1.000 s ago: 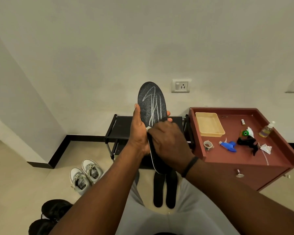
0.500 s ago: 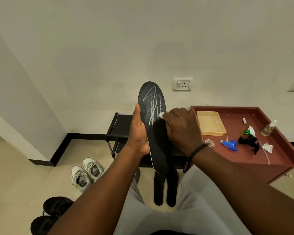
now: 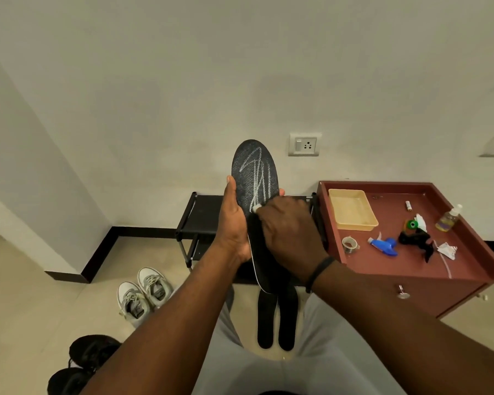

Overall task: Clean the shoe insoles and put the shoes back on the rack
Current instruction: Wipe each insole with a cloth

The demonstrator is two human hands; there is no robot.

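A room in a home, by the wall.

A low black shoe rack [image 3: 208,215] stands mid-frame. White shoes [image 3: 144,295] and black shoes [image 3: 83,363] sit on the tile floor [image 3: 26,309], lower left. Wall sockets [image 3: 304,144] and a red cabinet [image 3: 428,269] are on the right.

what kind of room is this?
Probably a home entryway or hall corner: a low black shoe rack against the wall, white sneakers and black shoes on the tiled floor, and a red cabinet holding cleaning supplies.
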